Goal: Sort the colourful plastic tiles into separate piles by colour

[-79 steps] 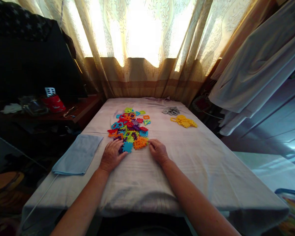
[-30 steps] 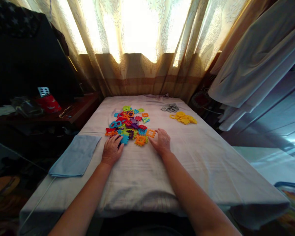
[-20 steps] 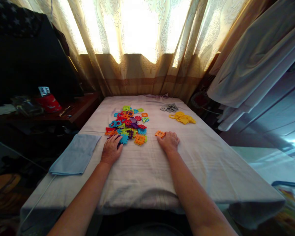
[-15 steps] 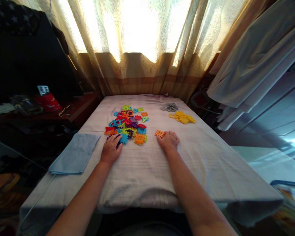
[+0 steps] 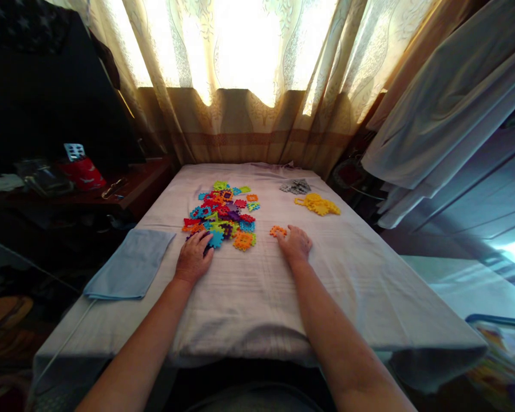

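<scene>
My left hand (image 5: 194, 256) lies at the near left edge of a mixed pile of toothed plastic building pieces (image 5: 223, 213) in red, orange, green, blue and purple. Its fingers are spread over the pile's edge, against a blue piece (image 5: 216, 239) and a dark one partly hidden beneath them. To the right of the pile, one orange piece (image 5: 278, 230) lies flat on the cloth. My right hand (image 5: 296, 245) rests just right of it, thumb and fingers apart, with the fingertips at its edge. Whether they touch it is hard to see.
Yellow pieces (image 5: 318, 204) and grey pieces (image 5: 295, 186) are grouped at the back right of the cloth-covered table (image 5: 249, 303). A folded light blue cloth (image 5: 131, 264) lies on the left. Beyond it stands a dark desk with a red container (image 5: 84, 173). Curtains (image 5: 240, 123) hang behind.
My right hand's thumb and fingers have parted slightly beside the orange piece, which stays on the table. My left hand keeps its place on the pile. The view has shifted a little.
</scene>
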Tool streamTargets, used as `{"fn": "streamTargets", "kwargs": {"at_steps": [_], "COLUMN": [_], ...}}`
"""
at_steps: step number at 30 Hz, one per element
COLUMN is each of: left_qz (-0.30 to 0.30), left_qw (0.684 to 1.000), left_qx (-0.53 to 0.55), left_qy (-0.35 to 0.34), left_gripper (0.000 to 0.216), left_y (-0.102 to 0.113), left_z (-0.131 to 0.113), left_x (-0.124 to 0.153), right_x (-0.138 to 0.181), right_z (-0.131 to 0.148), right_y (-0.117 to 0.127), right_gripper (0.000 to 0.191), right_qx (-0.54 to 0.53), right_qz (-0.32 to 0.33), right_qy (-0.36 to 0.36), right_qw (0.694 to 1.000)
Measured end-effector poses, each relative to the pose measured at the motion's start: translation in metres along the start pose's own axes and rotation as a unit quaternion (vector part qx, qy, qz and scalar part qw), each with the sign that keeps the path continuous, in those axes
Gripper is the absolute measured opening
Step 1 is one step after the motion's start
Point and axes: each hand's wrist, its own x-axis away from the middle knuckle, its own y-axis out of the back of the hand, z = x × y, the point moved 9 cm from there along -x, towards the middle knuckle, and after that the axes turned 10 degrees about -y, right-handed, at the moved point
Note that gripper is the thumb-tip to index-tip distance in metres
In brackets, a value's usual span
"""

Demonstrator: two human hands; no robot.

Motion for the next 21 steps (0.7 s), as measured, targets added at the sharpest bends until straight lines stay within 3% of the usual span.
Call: {"fn": "streamTargets", "kwargs": {"at_steps": [6,12,17,21], "left_qz": [0.003,0.050,0.075,0.101], "left_qw": [0.998,0.986,0.984,0.983], "left_qx": [-0.028,0.005,0.027,0.038], "left_qy": [-0.063,-0.156,-0.161,-0.146], "left_gripper": [0.039,0.035,0.041,0.054], "left_y": [0.009,0.001,-0.014,-0.034], "left_z": [-0.024,-0.052,-0.070,-0.078], "left_x": [-0.005,-0.010,-0.027,-0.044], "right_x": [-0.031,-0.084,-0.119,-0.135], "right_z": [-0.018,-0.048,-0.058,-0.058], "right_y": [0.008,0.020,0.025,0.026], "right_gripper": [0.028,0.013,0.004,0.022], "right_qx": [-0.081,-0.026,-0.024,-0.086], "right_qz": [-0.005,-0.006,-0.017,-0.074], "right_qy": [-0.039,-0.083,-0.114,-0.105], "right_qw": [0.996,0.996,0.993,0.988]}}
